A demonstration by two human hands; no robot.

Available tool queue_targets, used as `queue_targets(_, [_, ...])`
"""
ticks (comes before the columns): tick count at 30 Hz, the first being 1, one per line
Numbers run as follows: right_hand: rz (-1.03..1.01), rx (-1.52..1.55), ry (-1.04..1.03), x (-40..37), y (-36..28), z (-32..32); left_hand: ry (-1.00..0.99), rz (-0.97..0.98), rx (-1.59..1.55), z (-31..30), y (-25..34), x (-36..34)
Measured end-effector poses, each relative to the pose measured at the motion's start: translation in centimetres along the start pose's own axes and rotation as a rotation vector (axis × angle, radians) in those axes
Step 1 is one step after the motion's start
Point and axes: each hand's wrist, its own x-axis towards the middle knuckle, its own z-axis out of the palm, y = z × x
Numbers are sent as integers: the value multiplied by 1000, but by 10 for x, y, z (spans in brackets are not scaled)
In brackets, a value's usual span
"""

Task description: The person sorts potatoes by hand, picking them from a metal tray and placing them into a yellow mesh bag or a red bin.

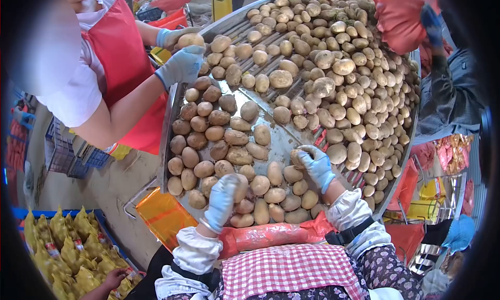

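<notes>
My left hand (221,202), in a light blue glove, is closed around a potato (241,188) just above the near part of the metal sorting table (285,146). On the right, my gloved right hand (316,167) grips another potato (297,158), its fingers curled over the top. Loose potatoes (211,133) lie in rows on the tray to the left and in front of me. A large heap of potatoes (359,91) covers the slatted part at the far right.
At the upper left a co-worker in a red apron (122,50) holds a potato with gloved hands. Another person's sleeve (450,91) is at the right, by a red sack (403,18). A blue crate of yellow net bags (78,248) stands lower left, with an orange bin (165,216) nearby.
</notes>
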Motion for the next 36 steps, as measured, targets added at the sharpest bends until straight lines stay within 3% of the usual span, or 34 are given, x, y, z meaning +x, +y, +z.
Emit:
queue_targets(1, [107,377,-79,-7,-12,-9,-64,-126,-585,-1,3,-3])
queue_targets(2, [206,754,-159,-11,-23,-17,-67,-128,-586,5,3,0])
queue_targets(3, [203,753,-154,-16,-30,-20,-7,43,-488,18,4,8])
queue_targets(5, [435,1506,-633,-35,-41,-19,106,381,-286,51,9,26])
queue_targets(6, [431,1507,-628,-43,-47,-12,45,507,61,67,17,38])
queue_targets(7, [590,1574,-610,-48,-54,-2,-10,625,408,84,24,48])
queue_targets(8, [755,1634,-592,-49,-59,3,112,751,847,101,-7,54])
queue_targets(9, [752,1634,-595,-47,-64,-2,21,835,755,97,4,42])
queue_targets(11, [603,1315,-640,-43,-70,-20,16,830,731,76,2,48])
queue_targets(13, [496,1224,-594,-30,-66,-31,355,608,1121,37,11,62])
queue_targets(14, [363,1041,-507,-17,-60,-33,473,689,1305,30,8,56])
queue_targets(15, [235,852,-422,-3,-57,-38,464,701,1305,31,0,46])
queue_targets(17, [106,283,-171,30,-72,-49,29,797,1265,35,-10,28])
queue_targets(18, [-168,-73,-75,53,-54,-49,20,802,1268,37,-3,30])
queue_targets(19, [-169,-74,-67,64,-51,-48,-40,729,1067,41,10,36])
queue_targets(20, [-161,-281,-215,75,-49,-42,-99,653,870,44,24,44])
queue_targets(21, [-150,-487,-360,82,-54,-36,46,710,858,48,43,58])
queue_targets(22, [-65,-542,-424,82,-66,-29,256,934,893,55,51,80])
queue_targets(23, [-4,-585,-448,86,-76,-25,291,974,903,61,66,103])
queue_targets(24, [-1,-615,-453,89,-79,-21,226,885,974,72,89,120])
queue_targets(25, [4,-645,-456,91,-78,-19,233,1004,1057,83,93,146])
queue_targets(27, [297,-499,-473,89,-69,-20,142,1163,1131,109,93,197])
queue_targets(28, [77,-612,-476,84,-56,-22,62,1006,1260,122,89,219])
queue_targets(29, [33,-606,-471,70,-57,-32,-17,837,1384,133,87,233])
queue_targets(31, [6,-528,-436,36,-60,-52,11,677,1763,158,103,231])
queue_targets(32, [22,-460,-410,21,-52,-59,150,741,1871,165,70,262])
queue_targets(36, [-24,-401,-336,-7,-27,-64,-68,737,1815,146,53,249])
